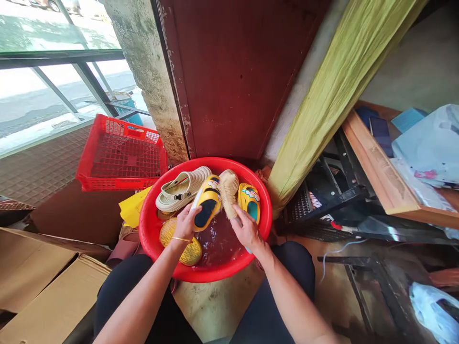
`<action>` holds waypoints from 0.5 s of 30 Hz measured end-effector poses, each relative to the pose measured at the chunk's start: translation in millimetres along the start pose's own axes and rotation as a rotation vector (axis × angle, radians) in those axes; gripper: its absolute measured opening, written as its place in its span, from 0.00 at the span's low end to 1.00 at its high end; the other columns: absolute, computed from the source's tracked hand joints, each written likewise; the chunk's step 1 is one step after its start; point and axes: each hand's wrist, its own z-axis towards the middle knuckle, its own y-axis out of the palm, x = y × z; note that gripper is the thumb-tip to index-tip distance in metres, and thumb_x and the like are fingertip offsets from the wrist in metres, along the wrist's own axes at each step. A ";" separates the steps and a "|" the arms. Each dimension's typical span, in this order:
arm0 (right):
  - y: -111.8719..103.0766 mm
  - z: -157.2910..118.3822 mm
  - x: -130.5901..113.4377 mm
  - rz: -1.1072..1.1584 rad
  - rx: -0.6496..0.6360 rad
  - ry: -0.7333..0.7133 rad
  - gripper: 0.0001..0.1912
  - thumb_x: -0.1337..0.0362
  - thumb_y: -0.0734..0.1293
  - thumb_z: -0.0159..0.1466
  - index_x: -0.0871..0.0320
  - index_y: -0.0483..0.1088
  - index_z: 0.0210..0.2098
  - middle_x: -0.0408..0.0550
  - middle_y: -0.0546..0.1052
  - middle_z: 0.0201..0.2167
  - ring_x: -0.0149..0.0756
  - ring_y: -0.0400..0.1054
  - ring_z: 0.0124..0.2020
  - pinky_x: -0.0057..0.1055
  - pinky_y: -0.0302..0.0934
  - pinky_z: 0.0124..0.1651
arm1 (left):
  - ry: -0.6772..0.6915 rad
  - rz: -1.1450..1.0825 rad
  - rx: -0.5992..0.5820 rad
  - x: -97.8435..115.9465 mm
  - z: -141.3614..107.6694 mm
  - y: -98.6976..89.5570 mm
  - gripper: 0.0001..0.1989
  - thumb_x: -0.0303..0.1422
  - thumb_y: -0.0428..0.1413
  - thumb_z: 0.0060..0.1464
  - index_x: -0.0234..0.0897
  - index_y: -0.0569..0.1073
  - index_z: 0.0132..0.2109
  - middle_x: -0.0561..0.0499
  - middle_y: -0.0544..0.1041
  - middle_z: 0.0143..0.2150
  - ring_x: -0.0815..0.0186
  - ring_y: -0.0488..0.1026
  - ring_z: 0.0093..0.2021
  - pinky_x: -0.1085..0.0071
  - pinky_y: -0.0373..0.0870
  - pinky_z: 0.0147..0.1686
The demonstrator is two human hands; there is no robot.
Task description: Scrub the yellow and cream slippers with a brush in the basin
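Over the red basin [143, 224] of water, my left hand [184, 224] grips a yellow clog [208, 203] with a dark insole. My right hand [247, 230] is closed on the lower end of a scrubbing brush [227, 195] with pale bristles, just right of that clog. A cream clog [184, 189] leans on the basin's far left side. Behind the brush, another pale shoe is partly hidden. A second yellow clog [250, 200] with a teal insole rests at the right. Below my left hand lies a yellow shoe sole [191, 252], its zigzag tread facing up.
A red plastic crate [125, 157] stands at the left, with cardboard boxes [53, 296] nearer me. Behind the basin is a dark red door [236, 81]. A yellow-green cloth [322, 105] hangs to its right, beside a wooden table [390, 177] holding a plastic bag [430, 143].
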 end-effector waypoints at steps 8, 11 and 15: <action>34.3 -24.2 -30.1 0.124 -0.362 -0.100 0.27 0.66 0.61 0.69 0.54 0.66 0.68 0.53 0.79 0.55 0.43 0.75 0.54 0.38 0.69 0.59 | 0.217 0.111 0.186 1.9 19.7 -6.6 0.27 0.54 0.54 0.59 0.36 0.72 0.54 0.45 0.79 0.47 0.59 0.76 0.44 0.64 0.75 0.46; 37.5 -1.6 -27.2 0.141 -0.280 0.002 0.25 0.65 0.59 0.70 0.57 0.68 0.65 0.54 0.80 0.51 0.42 0.76 0.49 0.35 0.71 0.54 | 0.288 0.301 0.173 -10.8 5.4 6.9 0.27 0.53 0.53 0.61 0.35 0.73 0.54 0.45 0.78 0.48 0.58 0.74 0.49 0.65 0.72 0.51; 34.3 33.3 -17.3 0.183 -0.233 0.260 0.24 0.64 0.57 0.72 0.60 0.66 0.65 0.49 0.82 0.38 0.35 0.76 0.31 0.28 0.71 0.38 | 0.290 0.441 -0.006 -26.7 -13.1 23.0 0.27 0.50 0.53 0.63 0.36 0.71 0.59 0.46 0.78 0.49 0.61 0.75 0.46 0.66 0.72 0.48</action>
